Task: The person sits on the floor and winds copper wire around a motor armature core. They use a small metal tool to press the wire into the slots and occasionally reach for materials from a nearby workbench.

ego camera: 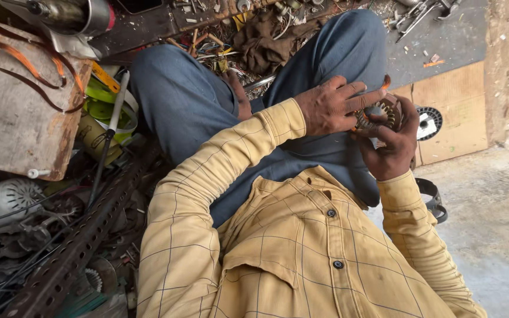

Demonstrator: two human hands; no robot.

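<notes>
A seated worker's right hand (391, 147) gripped a small motor stator (382, 113) above the lap, while the left hand (331, 106), holding nothing, pressed fingertips against its slotted core; winding work appeared underway, demanding careful finger placement.

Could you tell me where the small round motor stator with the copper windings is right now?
In the head view, upper right of centre, the stator is cupped in the right hand, with the left hand fingers on its rim, above the blue-trousered knee.
</notes>
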